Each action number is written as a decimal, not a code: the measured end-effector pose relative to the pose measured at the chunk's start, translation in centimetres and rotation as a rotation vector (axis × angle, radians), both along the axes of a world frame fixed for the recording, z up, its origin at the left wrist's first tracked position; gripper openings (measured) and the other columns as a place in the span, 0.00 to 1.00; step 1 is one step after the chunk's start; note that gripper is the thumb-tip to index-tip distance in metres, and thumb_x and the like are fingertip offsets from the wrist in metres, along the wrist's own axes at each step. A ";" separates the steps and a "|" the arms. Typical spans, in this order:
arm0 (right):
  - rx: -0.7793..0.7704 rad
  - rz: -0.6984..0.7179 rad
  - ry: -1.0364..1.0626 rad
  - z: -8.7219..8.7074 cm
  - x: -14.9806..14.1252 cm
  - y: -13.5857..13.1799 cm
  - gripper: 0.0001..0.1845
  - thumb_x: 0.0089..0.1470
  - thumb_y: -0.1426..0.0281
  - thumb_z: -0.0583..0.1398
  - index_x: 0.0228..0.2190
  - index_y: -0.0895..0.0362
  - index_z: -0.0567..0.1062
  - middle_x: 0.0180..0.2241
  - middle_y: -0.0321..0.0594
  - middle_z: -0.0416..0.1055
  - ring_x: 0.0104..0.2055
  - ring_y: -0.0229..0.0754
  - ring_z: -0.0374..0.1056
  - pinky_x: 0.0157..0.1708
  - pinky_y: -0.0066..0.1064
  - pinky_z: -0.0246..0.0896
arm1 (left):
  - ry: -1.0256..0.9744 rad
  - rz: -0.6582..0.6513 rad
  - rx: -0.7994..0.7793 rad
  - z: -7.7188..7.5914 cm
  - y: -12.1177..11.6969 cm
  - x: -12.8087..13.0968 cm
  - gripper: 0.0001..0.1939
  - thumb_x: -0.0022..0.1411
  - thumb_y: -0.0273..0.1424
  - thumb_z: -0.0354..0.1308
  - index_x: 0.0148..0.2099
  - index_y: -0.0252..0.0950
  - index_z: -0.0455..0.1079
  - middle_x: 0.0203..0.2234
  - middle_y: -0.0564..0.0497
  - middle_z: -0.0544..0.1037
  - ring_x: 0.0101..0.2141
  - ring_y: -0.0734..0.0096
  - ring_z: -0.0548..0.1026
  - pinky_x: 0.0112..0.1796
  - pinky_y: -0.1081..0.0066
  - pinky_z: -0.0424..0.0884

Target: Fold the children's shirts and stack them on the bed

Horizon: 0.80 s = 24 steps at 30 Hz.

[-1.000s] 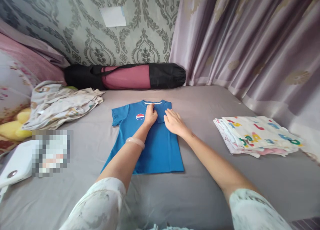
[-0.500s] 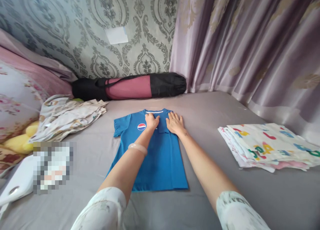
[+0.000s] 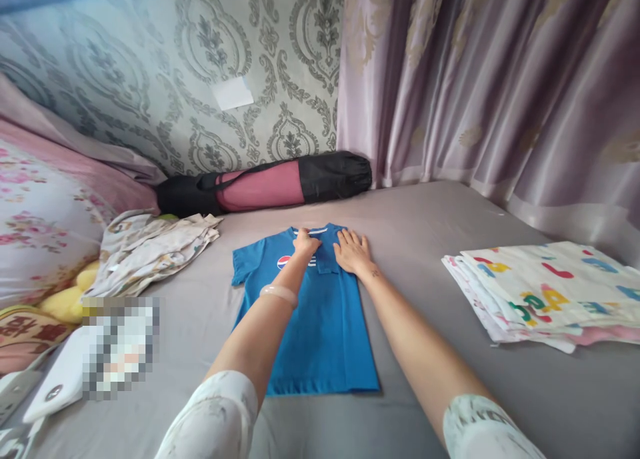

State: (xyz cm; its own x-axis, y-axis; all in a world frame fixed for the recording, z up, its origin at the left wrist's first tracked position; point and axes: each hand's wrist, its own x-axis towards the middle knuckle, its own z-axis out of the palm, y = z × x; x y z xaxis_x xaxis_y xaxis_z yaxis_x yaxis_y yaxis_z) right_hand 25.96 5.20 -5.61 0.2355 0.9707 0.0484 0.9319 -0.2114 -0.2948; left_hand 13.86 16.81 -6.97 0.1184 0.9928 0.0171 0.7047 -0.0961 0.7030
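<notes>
A blue T-shirt lies flat, collar away from me, with its left sleeve spread out. Its right side is folded inward, the sleeve lying across the chest. A round red, white and blue logo is partly covered by my left forearm. My left hand is at the collar, fingers bent down on the fabric and thumb to the right; its fingertips are partly hidden. Palm down, my right hand rests on the folded right shoulder with its fingers spread.
The shirt lies on a grey sheet. Folded printed cloths are stacked at right. A crumpled cloth, yellow plush and white device lie left. A black and pink rolled bag lies along the wall, beside curtains.
My left hand has moved up the shirt to the collar. My right hand stays on the shoulder. The whole view has shifted slightly.
</notes>
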 end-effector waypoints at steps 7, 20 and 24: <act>-0.034 0.026 0.048 0.4 0.7 -0.1 0.31 0.64 0.64 0.41 0.65 0.61 0.54 0.68 0.44 0.45 0.69 0.48 0.39 0.65 0.51 0.30 | 0.033 -0.022 -0.044 2.4 -1.7 -0.1 0.05 0.50 0.30 0.62 0.31 0.37 0.72 0.27 0.50 0.77 0.36 0.60 0.77 0.37 0.68 0.70; -0.049 0.076 0.098 0.3 2.4 0.3 0.30 0.62 0.65 0.44 0.64 0.59 0.56 0.68 0.41 0.46 0.69 0.46 0.41 0.66 0.46 0.33 | 0.170 -0.490 0.435 2.3 -6.9 0.4 0.13 0.60 0.23 0.51 0.45 0.39 0.72 0.40 0.44 0.74 0.43 0.61 0.73 0.46 0.66 0.69; -0.043 0.084 0.086 0.1 2.7 0.3 0.30 0.60 0.74 0.45 0.64 0.56 0.58 0.68 0.39 0.47 0.69 0.43 0.42 0.66 0.44 0.34 | 0.316 -0.604 0.435 2.1 -7.9 0.4 0.16 0.63 0.24 0.48 0.48 0.39 0.73 0.40 0.43 0.72 0.44 0.58 0.72 0.47 0.63 0.68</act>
